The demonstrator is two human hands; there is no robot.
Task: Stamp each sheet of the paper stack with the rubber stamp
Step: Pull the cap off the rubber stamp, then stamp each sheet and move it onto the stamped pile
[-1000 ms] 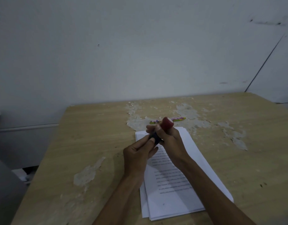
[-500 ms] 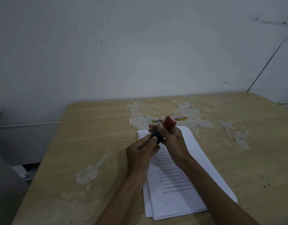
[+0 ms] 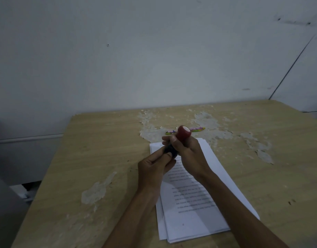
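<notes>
Little changed since second ago: our right hand [image 3: 189,154] clenches rubber stamp [image 3: 184,134], left hand [image 3: 154,167] pinches its dark base; paper stack [image 3: 198,208] at 6 o'clock unstamped.

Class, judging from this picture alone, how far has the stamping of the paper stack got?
Done: nothing visible; the top printed sheet of the white paper stack shows no stamp mark. In hand: the right hand grips the red-handled rubber stamp above the stack, while the left hand pinches its black lower end. Left: apparently every sheet.

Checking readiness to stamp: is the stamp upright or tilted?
Tilted: the rubber stamp slants over the paper stack, red end up, dark end toward the left hand.
</notes>
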